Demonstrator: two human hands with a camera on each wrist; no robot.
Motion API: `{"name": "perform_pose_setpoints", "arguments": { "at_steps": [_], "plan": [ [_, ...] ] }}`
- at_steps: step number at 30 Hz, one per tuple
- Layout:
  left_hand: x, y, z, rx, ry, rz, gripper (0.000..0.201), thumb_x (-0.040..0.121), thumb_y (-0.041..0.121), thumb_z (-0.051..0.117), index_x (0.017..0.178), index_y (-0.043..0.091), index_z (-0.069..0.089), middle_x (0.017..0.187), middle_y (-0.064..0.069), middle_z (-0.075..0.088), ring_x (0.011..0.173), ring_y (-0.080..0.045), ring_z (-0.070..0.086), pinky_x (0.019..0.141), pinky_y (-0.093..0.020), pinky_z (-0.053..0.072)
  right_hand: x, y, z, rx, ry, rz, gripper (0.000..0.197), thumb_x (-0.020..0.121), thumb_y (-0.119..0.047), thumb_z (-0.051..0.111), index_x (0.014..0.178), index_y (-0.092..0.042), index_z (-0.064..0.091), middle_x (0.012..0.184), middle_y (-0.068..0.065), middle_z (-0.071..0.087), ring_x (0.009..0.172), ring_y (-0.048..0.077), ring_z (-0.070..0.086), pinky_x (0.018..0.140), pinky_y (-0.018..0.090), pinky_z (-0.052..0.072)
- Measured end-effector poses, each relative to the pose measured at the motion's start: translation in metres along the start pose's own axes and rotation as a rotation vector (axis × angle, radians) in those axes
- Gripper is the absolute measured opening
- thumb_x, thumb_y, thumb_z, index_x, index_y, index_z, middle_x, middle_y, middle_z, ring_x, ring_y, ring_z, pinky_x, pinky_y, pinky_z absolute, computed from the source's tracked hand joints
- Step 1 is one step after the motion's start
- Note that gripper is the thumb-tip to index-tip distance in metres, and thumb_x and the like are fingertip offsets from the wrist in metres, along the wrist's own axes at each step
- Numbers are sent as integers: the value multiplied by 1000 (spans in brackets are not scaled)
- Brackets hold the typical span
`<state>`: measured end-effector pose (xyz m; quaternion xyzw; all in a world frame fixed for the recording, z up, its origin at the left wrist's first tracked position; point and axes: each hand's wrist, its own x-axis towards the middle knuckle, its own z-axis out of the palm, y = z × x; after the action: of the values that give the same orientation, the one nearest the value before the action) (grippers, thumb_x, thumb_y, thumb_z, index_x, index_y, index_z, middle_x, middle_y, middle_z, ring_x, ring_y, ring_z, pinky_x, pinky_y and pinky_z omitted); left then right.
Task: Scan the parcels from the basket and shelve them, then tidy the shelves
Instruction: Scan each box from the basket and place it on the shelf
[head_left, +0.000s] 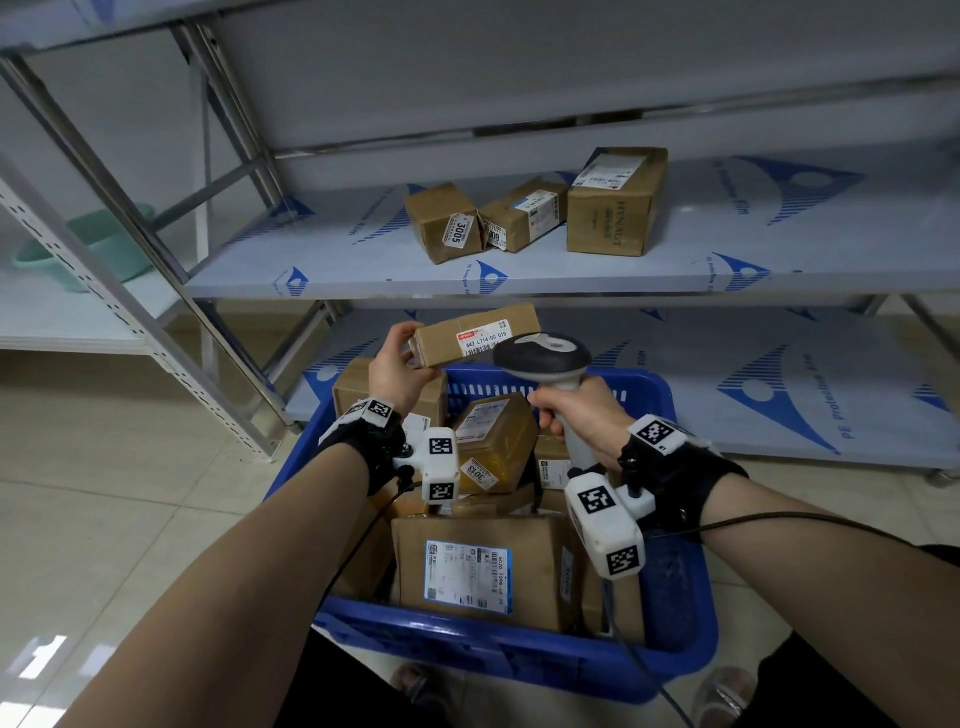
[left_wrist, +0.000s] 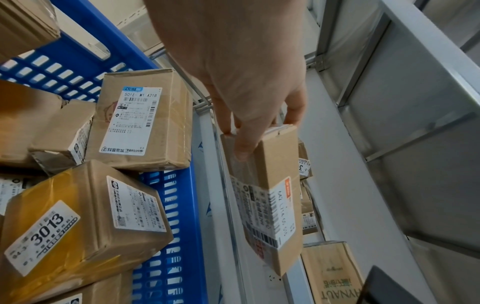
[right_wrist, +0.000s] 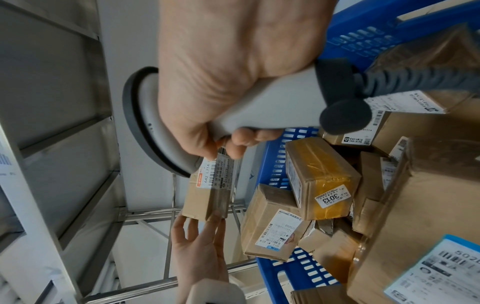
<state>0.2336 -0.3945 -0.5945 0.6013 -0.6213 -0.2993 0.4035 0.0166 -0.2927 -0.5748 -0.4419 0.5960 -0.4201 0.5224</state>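
Observation:
My left hand (head_left: 397, 364) grips one end of a small brown parcel (head_left: 475, 335) and holds it above the far rim of the blue basket (head_left: 691, 597). Its white label with a red strip faces me. The same parcel (left_wrist: 270, 197) hangs from my left fingers (left_wrist: 244, 144) in the left wrist view. My right hand (head_left: 576, 410) is wrapped round the handle of a grey barcode scanner (head_left: 543, 358), whose head sits right beside the label. In the right wrist view the scanner (right_wrist: 166, 131) nearly touches the parcel (right_wrist: 207, 191). Several brown parcels fill the basket, one tagged 3013 (head_left: 493, 441).
Three parcels (head_left: 613, 202) stand on the middle shelf (head_left: 363, 260) of a metal rack ahead. The lower shelf (head_left: 753, 395) lies just behind the basket. A green basin (head_left: 88, 244) sits on a side shelf at left. The scanner's cable (head_left: 779, 519) trails over my right forearm.

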Motion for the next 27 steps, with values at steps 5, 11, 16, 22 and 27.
{"name": "perform_pose_setpoints", "arguments": {
  "at_steps": [5, 11, 16, 22, 27],
  "plan": [
    [-1, -2, -2, -8, 16, 4, 58, 76, 2, 75, 126, 14, 48, 134, -9, 54, 124, -26, 51, 99, -45, 48, 2, 3, -1, 38, 14, -9, 15, 88, -11, 64, 76, -2, 63, 61, 8, 58, 52, 15, 48, 53, 25, 42],
    [13, 13, -9, -90, 3, -15, 59, 74, 8, 78, 126, 15, 49, 133, -4, 55, 118, -20, 56, 95, -43, 52, 15, -15, -13, 163, 120, -32, 14, 88, -11, 66, 75, -4, 64, 64, 11, 61, 50, 16, 48, 52, 26, 43],
    [45, 53, -5, -202, 61, -22, 59, 74, 25, 79, 125, 17, 49, 117, 1, 59, 107, -22, 61, 84, -48, 56, 36, -50, -29, 243, 216, -113, 12, 88, -9, 66, 76, -9, 64, 62, 10, 59, 47, 14, 46, 48, 24, 40],
    [98, 95, 37, -90, 21, -36, 56, 77, 37, 77, 118, 13, 46, 112, -12, 64, 87, -31, 68, 72, -48, 59, 68, -73, -57, 279, 259, -168, 13, 89, -5, 63, 77, -10, 62, 61, 10, 57, 49, 16, 45, 48, 25, 38],
    [133, 112, 89, 116, 19, -61, 64, 79, 43, 73, 124, 9, 43, 109, -6, 64, 76, -20, 65, 68, -32, 55, 99, -63, -70, 282, 292, -129, 15, 88, -5, 64, 74, -10, 62, 60, 10, 57, 48, 16, 45, 48, 25, 37]
  ]
}}
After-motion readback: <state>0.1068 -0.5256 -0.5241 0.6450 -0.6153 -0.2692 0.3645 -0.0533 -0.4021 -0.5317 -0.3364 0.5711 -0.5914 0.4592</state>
